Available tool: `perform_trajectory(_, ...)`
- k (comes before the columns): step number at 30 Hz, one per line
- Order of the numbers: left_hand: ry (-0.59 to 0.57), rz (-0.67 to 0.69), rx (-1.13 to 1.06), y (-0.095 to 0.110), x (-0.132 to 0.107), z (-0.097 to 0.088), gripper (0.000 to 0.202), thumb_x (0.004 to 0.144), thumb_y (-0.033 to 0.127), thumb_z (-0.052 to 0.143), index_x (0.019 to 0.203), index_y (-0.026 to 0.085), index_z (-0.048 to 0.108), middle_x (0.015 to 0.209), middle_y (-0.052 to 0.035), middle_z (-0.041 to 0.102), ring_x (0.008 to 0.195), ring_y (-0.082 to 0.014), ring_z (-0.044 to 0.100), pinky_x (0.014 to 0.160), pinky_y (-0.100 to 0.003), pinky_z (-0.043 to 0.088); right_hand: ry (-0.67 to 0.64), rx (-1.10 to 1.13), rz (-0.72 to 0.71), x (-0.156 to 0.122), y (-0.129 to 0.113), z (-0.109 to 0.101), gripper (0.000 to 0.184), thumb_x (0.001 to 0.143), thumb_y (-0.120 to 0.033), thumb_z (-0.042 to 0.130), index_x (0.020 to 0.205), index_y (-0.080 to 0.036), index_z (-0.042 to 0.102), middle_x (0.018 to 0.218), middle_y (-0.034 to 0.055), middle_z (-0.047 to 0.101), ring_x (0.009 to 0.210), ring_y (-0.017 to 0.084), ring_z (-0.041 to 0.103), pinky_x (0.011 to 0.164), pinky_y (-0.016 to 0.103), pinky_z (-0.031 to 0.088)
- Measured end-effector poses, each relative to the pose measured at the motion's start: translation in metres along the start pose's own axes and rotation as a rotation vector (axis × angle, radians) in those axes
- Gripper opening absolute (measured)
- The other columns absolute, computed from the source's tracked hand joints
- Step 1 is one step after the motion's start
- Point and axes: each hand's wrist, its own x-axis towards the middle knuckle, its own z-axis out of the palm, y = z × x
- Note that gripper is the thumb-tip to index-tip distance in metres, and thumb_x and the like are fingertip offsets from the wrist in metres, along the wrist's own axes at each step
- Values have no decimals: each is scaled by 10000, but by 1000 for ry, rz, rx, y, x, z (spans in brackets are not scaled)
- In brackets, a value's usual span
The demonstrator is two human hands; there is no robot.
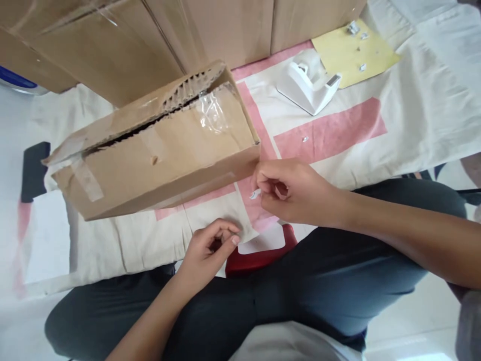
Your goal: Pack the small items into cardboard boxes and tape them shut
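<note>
My right hand [291, 193] is closed in a pinch beside the near right corner of the cardboard box [165, 155]. A small crumpled whitish scrap [255, 194], which looks like tape, shows at its fingertips. Lower and to the left, my left hand [208, 253] hovers over the cloth's front edge. Its fingers are curled, the thumb tip close to them, and nothing shows between them. The box has a torn, ragged top seam with a dark gap and clear tape at both ends. A white tape dispenser [310, 90] stands behind my right hand.
Large cardboard boxes [221, 30] line the back. On the right, a yellow sheet [356, 55] carries several crumpled bits. Another small scrap [305, 139] lies on the pink-and-cream cloth [353, 120]. A red object [259, 258] sits before my lap; white paper [48, 240] lies left.
</note>
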Motion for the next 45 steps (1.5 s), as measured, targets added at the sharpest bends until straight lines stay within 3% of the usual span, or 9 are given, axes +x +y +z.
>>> perform_trajectory(4,16,6,-17,3,1,3,188,946,364,633,945,177,645,638,44,511,576,-90,464,555,-208,376,-22,-9,-40,5,-1,3,264,736,-74,565,694,-221,349,646,-49,481,560,85,390,543,237,300)
perform_trajectory(10,152,123,-86,2,1,13,222,898,363,717,1000,185,632,621,58,530,546,-80,468,523,-196,367,-135,68,-25,-9,-1,23,179,845,-161,615,770,-213,461,726,-30,596,563,81,453,548,227,352)
perform_trajectory(16,191,119,-16,3,0,15,241,952,335,646,772,178,614,562,67,455,511,-63,378,508,-205,327,-141,101,-29,-16,-2,41,120,885,-180,616,815,-208,522,755,-28,590,571,76,476,527,219,363)
perform_trajectory(23,124,139,-69,1,1,11,341,985,341,601,700,176,517,567,66,392,522,-62,325,500,-214,279,-134,137,-32,-3,-4,42,148,838,-114,599,787,-206,495,695,-52,534,548,63,451,496,196,358)
perform_trajectory(29,80,123,-95,2,2,8,324,975,308,613,696,169,524,575,71,382,535,-52,316,504,-195,265,-161,170,23,-6,3,44,145,816,-82,593,809,-203,512,679,-62,516,545,62,449,495,188,358)
perform_trajectory(38,65,86,-98,4,3,7,324,970,302,599,692,170,501,578,72,369,537,-57,307,502,-199,263,-130,251,127,-6,9,35,137,826,-99,615,907,-195,560,727,-38,590,569,77,512,521,203,409)
perform_trajectory(41,53,92,-82,4,5,6,322,973,307,600,699,171,497,589,70,383,550,-59,321,515,-198,272,-200,152,43,-4,9,34,205,844,-137,648,1046,-173,636,787,-11,638,608,88,544,547,209,432)
perform_trajectory(45,26,110,-54,5,5,5,336,977,305,598,689,169,492,598,67,405,557,-57,335,526,-198,279,-185,28,-151,-5,8,35,85,886,-128,623,887,-155,704,725,-7,586,604,83,518,576,214,427)
